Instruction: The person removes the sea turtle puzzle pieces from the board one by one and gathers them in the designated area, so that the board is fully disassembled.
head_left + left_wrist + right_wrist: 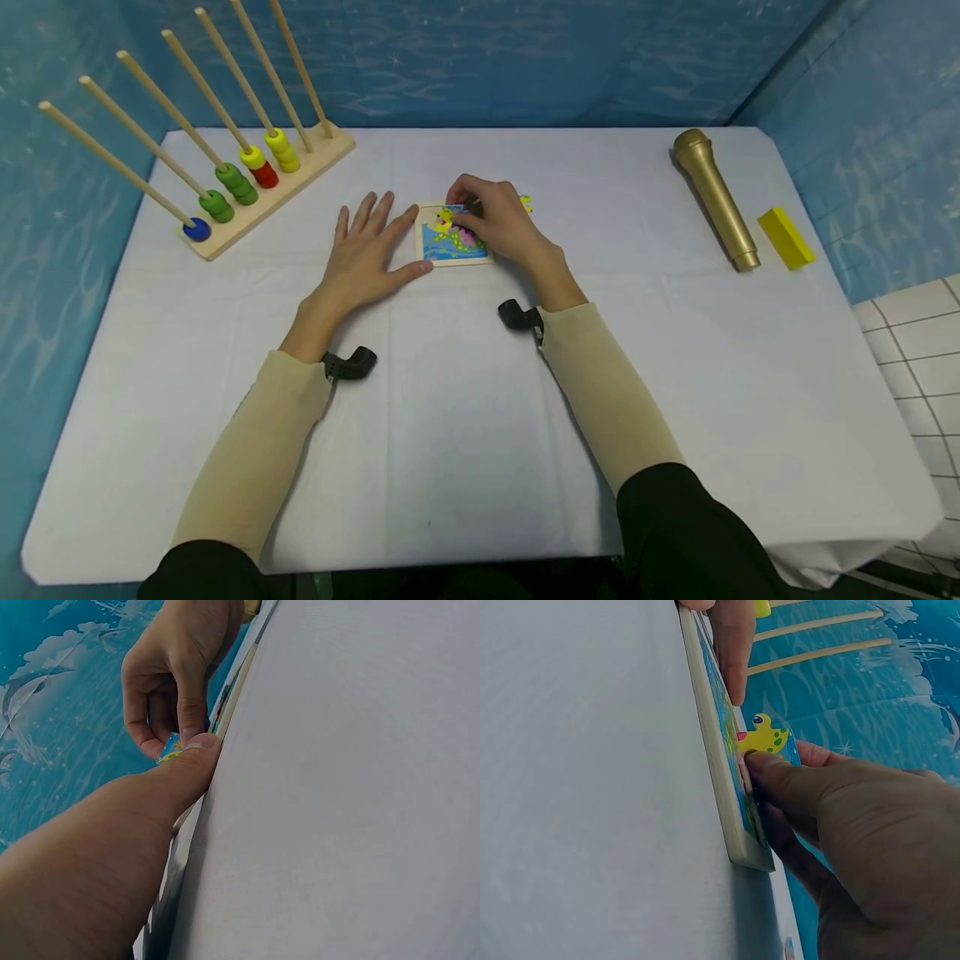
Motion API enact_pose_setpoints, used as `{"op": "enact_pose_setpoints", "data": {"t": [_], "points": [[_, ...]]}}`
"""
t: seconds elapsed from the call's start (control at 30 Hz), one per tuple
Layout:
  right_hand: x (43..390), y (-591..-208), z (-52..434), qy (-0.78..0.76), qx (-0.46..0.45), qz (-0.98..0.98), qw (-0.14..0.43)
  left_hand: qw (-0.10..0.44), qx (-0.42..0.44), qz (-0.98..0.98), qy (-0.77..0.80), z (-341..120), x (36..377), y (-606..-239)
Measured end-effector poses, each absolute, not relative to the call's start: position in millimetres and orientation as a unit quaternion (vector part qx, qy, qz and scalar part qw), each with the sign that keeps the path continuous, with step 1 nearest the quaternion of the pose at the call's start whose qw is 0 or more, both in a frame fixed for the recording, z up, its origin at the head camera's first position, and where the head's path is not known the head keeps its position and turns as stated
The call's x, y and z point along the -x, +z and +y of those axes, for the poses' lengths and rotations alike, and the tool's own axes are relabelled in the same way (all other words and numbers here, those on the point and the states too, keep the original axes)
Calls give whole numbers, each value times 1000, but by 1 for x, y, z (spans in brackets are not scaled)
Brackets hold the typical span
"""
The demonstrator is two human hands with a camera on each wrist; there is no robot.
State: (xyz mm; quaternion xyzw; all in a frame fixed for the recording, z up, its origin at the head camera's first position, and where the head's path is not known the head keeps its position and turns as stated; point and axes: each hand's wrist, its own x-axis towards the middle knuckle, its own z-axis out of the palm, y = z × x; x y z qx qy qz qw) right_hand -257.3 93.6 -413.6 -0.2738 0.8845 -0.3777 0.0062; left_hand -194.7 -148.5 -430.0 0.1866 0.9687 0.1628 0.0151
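Puzzle board [452,237] sits flat on the white tablecloth [465,400] near the middle of the table, and you've got both hands on it. Your left hand [365,254] lies flat with the fingers straight, thumb and forefinger bracketing the board's left edge, which looks like it's just there to stop the board sliding. Your right hand [498,223] is curled over the top of the board, fingertips pinching a small yellow-and-blue puzzle piece [767,739]; the right wrist view shows that piece held right against the picture face, thumb [810,784] pressing on it. The low pinch makes sense if you're seating it in the frame.

Another yellow bit [525,202] peeks out just past your right hand; can't tell what it is.

Off to the far left stands a wooden peg rack [262,179] with coloured rings at the bottom of the rods. Well off to the right lie a gold microphone [716,198] and a yellow block [785,237], side by side, not touching.
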Motion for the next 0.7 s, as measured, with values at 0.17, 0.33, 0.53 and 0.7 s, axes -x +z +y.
{"op": "enact_pose_setpoints", "data": {"t": [0.17, 0.33, 0.53, 0.7], "points": [[258, -414, 93, -369, 276, 888, 2, 14, -188, 968, 163, -148, 195, -430], [258, -414, 93, -389, 260, 884, -1, 15, -187, 969, 160, -148, 195, -431], [258, -410, 98, -431, 212, 877, -10, 15, -187, 970, 158, -149, 195, -431], [261, -408, 117, -457, 182, 870, -20, 19, -185, 970, 157, -150, 196, -431]]}}
